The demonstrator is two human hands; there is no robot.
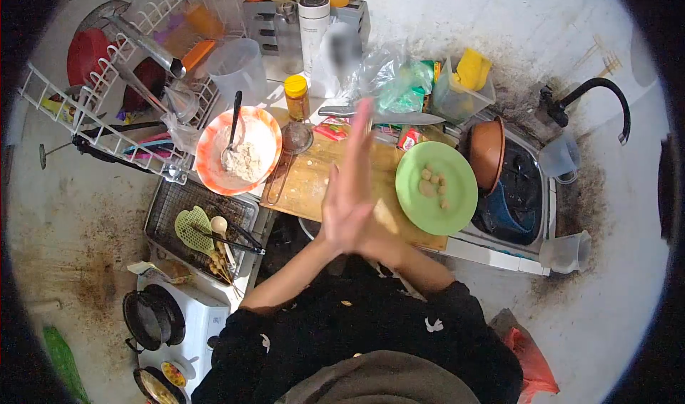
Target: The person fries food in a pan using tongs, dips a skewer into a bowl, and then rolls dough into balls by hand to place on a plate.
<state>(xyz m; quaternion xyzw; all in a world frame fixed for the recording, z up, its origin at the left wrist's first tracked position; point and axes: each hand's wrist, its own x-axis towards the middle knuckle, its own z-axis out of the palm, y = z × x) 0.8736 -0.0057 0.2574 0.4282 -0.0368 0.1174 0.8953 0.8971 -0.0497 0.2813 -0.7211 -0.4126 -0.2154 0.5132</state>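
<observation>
My left hand (338, 224) and my right hand (364, 220) are pressed palm to palm above a wooden cutting board (307, 179). Their fingers stretch away from me and are smeared by motion. Whatever lies between the palms, if anything, is hidden. To the right, a light green plate (407, 204) carries several small pale dough balls (442, 190) and a larger flattish lump (427, 188). On the left, an orange-and-white bowl (207, 136) holds crumbly pale dough (245, 163) with a dark-handled spoon (235, 115) resting in it. A small strainer (297, 138) lies beside the bowl.
Behind the board are a large knife (407, 118), a yellow-lidded jar (296, 98) and a white bottle (314, 33). A sink (531, 240) with a brown bowl (486, 154) stands right. On the left are a dish rack (93, 129), a utensil tray (160, 222) and a stove (203, 325).
</observation>
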